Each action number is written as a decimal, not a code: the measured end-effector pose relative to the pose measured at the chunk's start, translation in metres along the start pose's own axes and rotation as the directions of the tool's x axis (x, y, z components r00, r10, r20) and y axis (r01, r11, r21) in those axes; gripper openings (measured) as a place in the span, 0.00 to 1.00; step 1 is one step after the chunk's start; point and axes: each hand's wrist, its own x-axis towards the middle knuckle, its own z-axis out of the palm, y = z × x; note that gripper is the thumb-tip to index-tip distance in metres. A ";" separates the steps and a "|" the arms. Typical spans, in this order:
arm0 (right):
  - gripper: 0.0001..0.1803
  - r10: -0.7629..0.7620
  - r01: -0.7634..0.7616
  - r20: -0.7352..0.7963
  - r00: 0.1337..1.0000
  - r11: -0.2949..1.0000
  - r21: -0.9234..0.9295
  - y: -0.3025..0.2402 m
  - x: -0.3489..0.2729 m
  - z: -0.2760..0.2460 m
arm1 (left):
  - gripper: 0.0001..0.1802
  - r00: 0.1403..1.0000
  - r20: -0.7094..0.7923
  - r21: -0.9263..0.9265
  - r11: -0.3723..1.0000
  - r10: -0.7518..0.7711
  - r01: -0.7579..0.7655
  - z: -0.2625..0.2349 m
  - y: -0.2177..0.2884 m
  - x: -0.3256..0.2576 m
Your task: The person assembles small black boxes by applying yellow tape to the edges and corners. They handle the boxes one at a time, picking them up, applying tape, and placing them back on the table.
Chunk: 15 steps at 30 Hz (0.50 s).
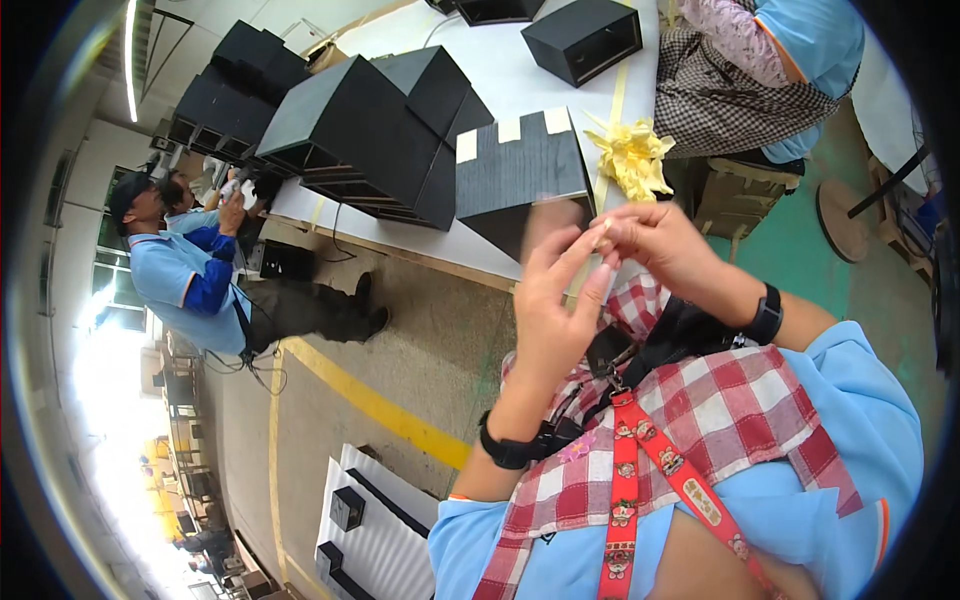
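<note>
My right hand [668, 245] is closed, its thumb and forefinger pinched together at my left forefinger's tip. A small pale yellowish bit shows at those fingertips, too small to name. My left hand [560, 295] has its fingers stretched and its thumb apart; some of its fingers are blurred by motion. Just beyond both hands, a black wood-grain box [515, 185] stands on the table, with several pale strips along its top edge. To its right lies a crumpled yellow bunch [635, 160] of thin strips or peelings, close above my right hand.
More black boxes [350, 140] crowd the white table [400, 235] on the left, and another box [582, 40] sits farther back. A co-worker [190, 270] stands at left; another person's apron [700, 90] shows at upper right. White foam sheet [375, 530] with black pieces lies below left.
</note>
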 end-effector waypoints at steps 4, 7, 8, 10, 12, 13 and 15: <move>0.13 -0.134 0.118 -0.170 0.976 0.987 -0.105 -0.029 0.014 -0.030 | 0.14 0.986 0.159 -0.445 0.895 0.050 0.027 -0.066 0.056 0.028; 0.14 -0.249 0.197 -0.168 0.954 0.940 -0.278 -0.049 0.032 -0.037 | 0.15 0.928 0.251 -0.786 0.618 0.276 0.029 -0.068 0.102 0.013; 0.14 -0.310 0.242 -0.158 0.937 0.907 -0.346 -0.052 0.036 -0.038 | 0.17 0.909 0.271 -0.869 0.486 0.315 0.091 -0.063 0.108 0.014; 0.14 -0.340 0.275 -0.117 0.933 0.885 -0.375 -0.058 0.045 -0.034 | 0.27 0.880 0.331 -0.937 0.229 0.341 0.264 -0.050 0.126 0.021; 0.13 -0.339 0.276 -0.097 0.936 0.875 -0.398 -0.060 0.050 -0.027 | 0.27 0.812 0.388 -0.921 0.175 0.435 0.347 -0.046 0.125 0.021; 0.13 -0.331 0.277 -0.072 0.941 0.874 -0.400 -0.056 0.051 -0.025 | 0.21 0.744 0.411 -0.911 0.256 0.527 0.322 -0.045 0.116 0.017; 0.13 -0.280 0.252 -0.009 0.960 0.877 -0.408 -0.049 0.050 -0.022 | 0.16 0.691 0.422 -0.906 0.304 0.586 0.295 -0.044 0.110 0.012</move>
